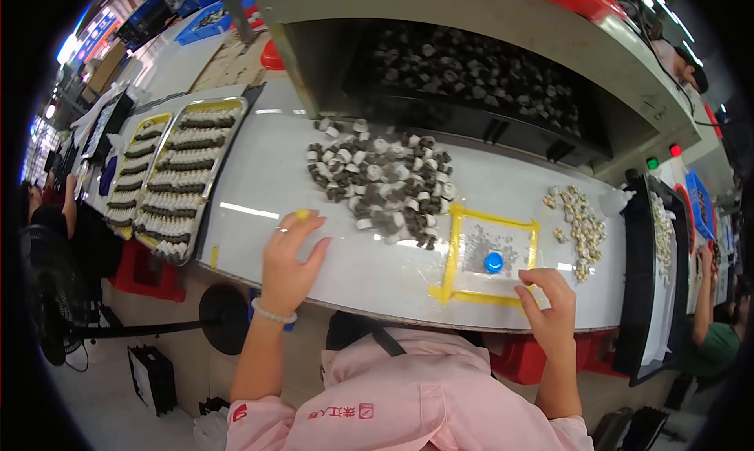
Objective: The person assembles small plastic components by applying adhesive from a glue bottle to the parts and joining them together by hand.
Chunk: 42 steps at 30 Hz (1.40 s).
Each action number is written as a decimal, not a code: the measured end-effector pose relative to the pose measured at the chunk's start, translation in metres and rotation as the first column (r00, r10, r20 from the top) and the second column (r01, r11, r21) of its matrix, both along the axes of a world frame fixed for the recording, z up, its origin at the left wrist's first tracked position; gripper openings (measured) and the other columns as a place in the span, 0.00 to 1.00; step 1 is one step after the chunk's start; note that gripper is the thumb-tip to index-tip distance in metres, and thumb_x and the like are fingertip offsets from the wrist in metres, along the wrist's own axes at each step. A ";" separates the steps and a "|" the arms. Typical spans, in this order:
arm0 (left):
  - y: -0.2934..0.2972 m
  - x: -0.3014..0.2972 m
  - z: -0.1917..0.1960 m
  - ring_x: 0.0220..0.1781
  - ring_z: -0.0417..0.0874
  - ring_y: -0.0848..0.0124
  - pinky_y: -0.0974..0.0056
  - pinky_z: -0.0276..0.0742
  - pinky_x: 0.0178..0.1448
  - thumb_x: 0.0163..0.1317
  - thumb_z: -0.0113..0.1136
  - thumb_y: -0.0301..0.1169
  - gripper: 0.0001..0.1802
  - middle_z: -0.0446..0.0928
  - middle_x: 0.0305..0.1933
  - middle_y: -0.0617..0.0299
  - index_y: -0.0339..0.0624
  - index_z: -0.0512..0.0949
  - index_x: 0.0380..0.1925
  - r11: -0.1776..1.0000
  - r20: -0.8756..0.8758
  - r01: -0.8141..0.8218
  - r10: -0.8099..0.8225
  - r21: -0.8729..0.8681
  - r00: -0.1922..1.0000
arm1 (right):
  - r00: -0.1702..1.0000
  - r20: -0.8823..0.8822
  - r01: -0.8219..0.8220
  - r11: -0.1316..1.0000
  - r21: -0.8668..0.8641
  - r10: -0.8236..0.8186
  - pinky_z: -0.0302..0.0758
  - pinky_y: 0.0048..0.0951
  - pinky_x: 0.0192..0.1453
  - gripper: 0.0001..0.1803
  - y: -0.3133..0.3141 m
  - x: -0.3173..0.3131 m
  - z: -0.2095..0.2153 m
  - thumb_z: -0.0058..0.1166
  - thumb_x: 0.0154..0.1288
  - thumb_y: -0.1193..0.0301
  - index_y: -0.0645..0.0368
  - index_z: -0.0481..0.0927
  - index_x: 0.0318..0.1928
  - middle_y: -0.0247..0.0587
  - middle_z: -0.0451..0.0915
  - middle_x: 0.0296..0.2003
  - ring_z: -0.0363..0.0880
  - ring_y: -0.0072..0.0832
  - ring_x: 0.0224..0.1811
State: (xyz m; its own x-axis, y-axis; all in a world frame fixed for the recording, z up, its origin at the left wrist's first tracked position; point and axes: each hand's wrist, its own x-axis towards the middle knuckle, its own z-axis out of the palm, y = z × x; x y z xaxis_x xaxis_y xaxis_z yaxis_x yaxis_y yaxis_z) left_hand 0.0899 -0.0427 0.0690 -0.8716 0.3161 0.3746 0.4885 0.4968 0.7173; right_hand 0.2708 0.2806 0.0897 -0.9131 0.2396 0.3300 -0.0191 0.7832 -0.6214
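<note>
My left hand (292, 256) is over the white tabletop, left of a pile of small black-and-white parts (381, 176). Its thumb and fingers are apart with nothing in them, and a yellow finger cover (302, 214) sits on one fingertip. My right hand (552, 300) is at the right edge of a square marked with yellow tape (449, 256). Its fingers are curled, thumb and index tips slightly apart, and I see nothing between them. Inside the square stands a blue round cap (493, 262) among scattered small grey discs (481, 240).
Small gold-and-white parts (587, 231) lie right of the square, beside a whitish bottle (616, 201). A metal tray (182, 180) with rows of black-and-white parts is at left. A machine housing (479, 3) rises behind the pile. A black tray (635, 294) stands at right.
</note>
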 end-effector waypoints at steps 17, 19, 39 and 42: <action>0.037 0.010 -0.021 0.29 0.73 0.64 0.66 0.73 0.34 0.49 0.68 0.23 0.19 0.71 0.36 0.56 0.34 0.77 0.43 0.956 0.150 0.180 -0.147 -0.234 0.978 | 0.945 0.108 0.291 0.945 0.148 -0.308 0.76 0.33 0.40 0.13 0.090 -0.016 -0.017 0.61 0.52 0.78 0.61 0.81 0.41 0.43 0.80 0.37 0.78 0.37 0.38; 0.040 0.012 -0.025 0.31 0.75 0.64 0.65 0.74 0.35 0.50 0.67 0.22 0.17 0.72 0.36 0.55 0.33 0.78 0.41 0.969 0.096 0.163 -0.147 -0.183 0.984 | 0.970 0.056 0.201 0.906 0.372 -0.238 0.75 0.36 0.45 0.14 0.094 -0.026 -0.019 0.58 0.53 0.79 0.61 0.80 0.42 0.44 0.79 0.39 0.77 0.41 0.42; 0.093 0.061 -0.026 0.34 0.79 0.75 0.71 0.77 0.42 0.64 0.52 0.19 0.13 0.80 0.39 0.56 0.29 0.75 0.49 0.660 0.626 -0.054 -0.680 0.749 0.382 | 0.981 0.181 -0.008 0.940 -0.341 0.074 0.73 0.27 0.45 0.15 0.052 -0.012 -0.036 0.66 0.48 0.80 0.61 0.80 0.38 0.37 0.79 0.35 0.76 0.27 0.40; 0.110 0.068 -0.025 0.35 0.81 0.73 0.70 0.78 0.43 0.64 0.53 0.19 0.13 0.81 0.40 0.53 0.30 0.75 0.49 0.615 0.630 -0.153 -0.720 0.773 0.291 | 0.986 0.146 -0.047 0.977 -0.210 0.079 0.73 0.27 0.43 0.15 0.053 -0.011 -0.035 0.68 0.46 0.80 0.60 0.80 0.36 0.39 0.80 0.36 0.77 0.32 0.38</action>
State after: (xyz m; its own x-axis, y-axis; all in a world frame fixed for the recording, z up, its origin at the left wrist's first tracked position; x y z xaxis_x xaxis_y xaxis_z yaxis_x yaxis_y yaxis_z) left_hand 0.1579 0.0675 0.0443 -0.6556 0.7016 -0.2791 -0.6115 -0.2764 0.7414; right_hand 0.2602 0.3339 0.0543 -0.9642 0.2283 0.1352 0.0436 0.6390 -0.7680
